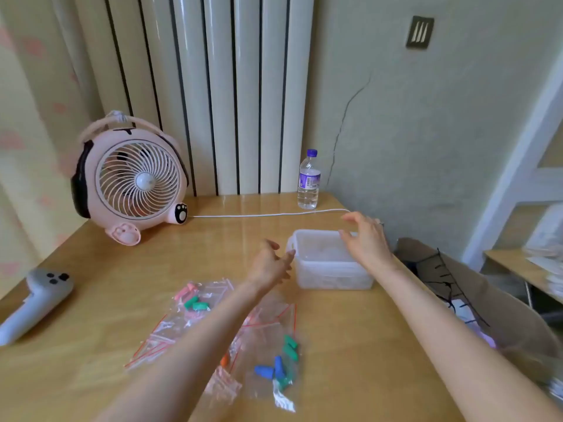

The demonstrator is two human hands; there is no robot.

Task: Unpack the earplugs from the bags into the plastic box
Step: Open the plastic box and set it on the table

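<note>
The plastic box [329,271], translucent and milky, sits toward the right edge of the tabletop [91,303]. Clear zip bags [213,321] with red seal lines lie heaped near the front edge, with green, blue, pink and orange earplugs [264,371] inside. The left hand [269,264] hovers at the box's left rim, fingers loosely spread, holding nothing. The right hand [367,239], fingers spread, is over the box's far right rim; I cannot tell whether it touches. At the far edge, the purple label on the water bottle [308,181] is too blurred to read.
</note>
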